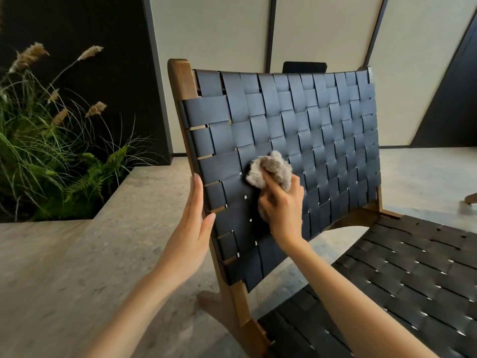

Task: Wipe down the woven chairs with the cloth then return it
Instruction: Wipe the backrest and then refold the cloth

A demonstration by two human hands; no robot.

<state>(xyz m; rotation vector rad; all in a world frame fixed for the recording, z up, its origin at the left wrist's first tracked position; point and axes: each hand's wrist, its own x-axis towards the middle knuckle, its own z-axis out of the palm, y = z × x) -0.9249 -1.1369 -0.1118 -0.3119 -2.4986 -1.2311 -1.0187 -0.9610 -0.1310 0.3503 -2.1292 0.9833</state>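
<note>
Right hand (pixel 281 208) and left hand (pixel 192 228): two in all, both bare, forearms reaching in from the lower edge. Cloth (pixel 271 169): one. Woven chair (pixel 343 161): one plainly seen, with a backrest and a seat. At the far right edge, a small wooden piece near the floor, too cropped to name.

Cloth grey-beige, fluffy, bunched into a loose ball. Pressed against the lower left part of the backrest (pixel 322 120), most of it bulging above the fingers, a bit showing below the palm. Backrest of wide dark straps in a plain over-and-under weave, slightly glossy, leaning back, held in a brown wooden frame (pixel 180 81). Seat (pixel 413 267) in the same dark weave, low and to the right, small glints of light between its straps.

Right hand closed round the cloth, fingers curled into it, one finger laid across its front, back of the hand toward the camera. Left hand open, fingers straight and together, lying along the left edge of the backrest, thumb tip on the front of the weave.

Behind the top of the backrest, a small dark object (pixel 304 66), mostly hidden. To the left, grasses and ferns (pixel 51 151) in a sunken bed edged by pale stone floor (pixel 77 254). Beyond, light wall panels (pixel 219 34) with dark strips between.
</note>
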